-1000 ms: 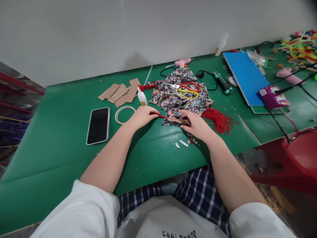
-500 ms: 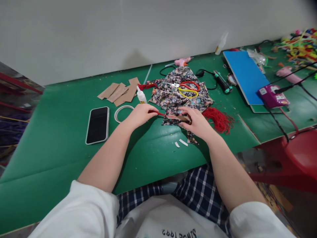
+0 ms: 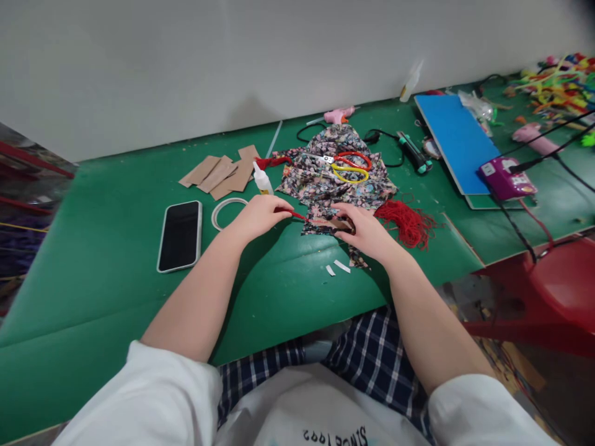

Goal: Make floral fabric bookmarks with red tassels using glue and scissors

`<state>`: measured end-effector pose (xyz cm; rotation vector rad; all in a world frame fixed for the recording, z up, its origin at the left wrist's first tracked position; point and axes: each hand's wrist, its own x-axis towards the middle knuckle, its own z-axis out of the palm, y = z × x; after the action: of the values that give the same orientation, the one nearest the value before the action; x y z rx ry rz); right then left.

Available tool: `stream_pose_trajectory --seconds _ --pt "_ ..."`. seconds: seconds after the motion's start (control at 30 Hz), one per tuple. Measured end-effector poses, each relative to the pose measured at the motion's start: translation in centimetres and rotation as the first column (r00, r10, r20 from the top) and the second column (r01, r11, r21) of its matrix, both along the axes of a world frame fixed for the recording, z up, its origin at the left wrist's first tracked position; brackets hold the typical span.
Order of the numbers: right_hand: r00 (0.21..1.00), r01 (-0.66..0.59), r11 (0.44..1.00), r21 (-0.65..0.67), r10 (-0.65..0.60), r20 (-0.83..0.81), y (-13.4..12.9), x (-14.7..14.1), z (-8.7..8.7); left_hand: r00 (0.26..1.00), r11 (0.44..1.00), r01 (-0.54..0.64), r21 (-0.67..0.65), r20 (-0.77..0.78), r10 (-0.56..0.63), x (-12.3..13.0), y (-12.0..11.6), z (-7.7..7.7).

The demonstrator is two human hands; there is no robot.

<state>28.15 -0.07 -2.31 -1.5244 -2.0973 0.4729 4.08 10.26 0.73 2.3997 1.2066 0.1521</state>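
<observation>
Green surface (image 3: 106, 248) runs out of frame at right. Left hand (image 3: 266, 218) pinches red yarn (image 3: 299, 215); right hand (image 3: 367, 232) grasps one brown cardboard strip (image 3: 341, 224), partly hidden by fingers, on floral fabric (image 3: 320, 197). One tape roll (image 3: 214, 215) is half-covered; two white paper slips (image 3: 343, 266) and one smartphone (image 3: 180, 236) lie uncovered.

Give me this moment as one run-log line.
left hand: pinching red yarn | right hand: fingers about brown piece over floral fabric | scissors: lying on floral fabric
</observation>
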Motion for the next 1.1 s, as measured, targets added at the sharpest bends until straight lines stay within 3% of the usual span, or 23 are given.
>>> stream_pose_trajectory --seconds 0.2,0.3,0.43,0.5,0.63,0.8,1.1 --pt "0.998 0.022 0.999 -0.026 -0.020 0.065 0.1 0.1 -0.2 0.996 0.999 0.044 -0.004 -0.074 -0.044 0.0 0.3 -0.7" --pt "0.997 0.011 1.000 -0.024 -0.010 0.071 0.0 0.2 -0.3 0.988 0.997 0.076 0.019 -0.140 -0.073 -0.1 0.2 -0.3" --pt "0.998 0.012 0.999 -0.039 -0.010 0.061 -0.1 0.3 -0.2 0.973 0.954 0.139 0.266 -0.215 -0.082 0.8 -2.1 1.6" --pt "0.999 0.008 0.999 -0.041 -0.006 0.045 -0.1 0.3 -0.1 0.973 0.930 0.185 0.317 -0.194 -0.127 1.8 -4.3 2.1" --pt "1.000 0.003 1.000 -0.029 -0.002 0.025 -0.2 0.4 -0.2 0.920 0.872 0.390 0.295 -0.160 -0.358 3.4 -8.5 0.3" --pt "1.000 0.006 1.000 -0.024 -0.006 0.029 -0.2 0.5 -0.3 0.932 0.862 0.356 0.360 -0.198 -0.303 3.4 -10.4 -2.5" --pt "0.999 0.012 0.999 -0.035 -0.011 0.031 -0.2 0.4 -0.2 0.939 0.855 0.335 0.396 -0.219 -0.267 3.1 -10.5 -2.5"
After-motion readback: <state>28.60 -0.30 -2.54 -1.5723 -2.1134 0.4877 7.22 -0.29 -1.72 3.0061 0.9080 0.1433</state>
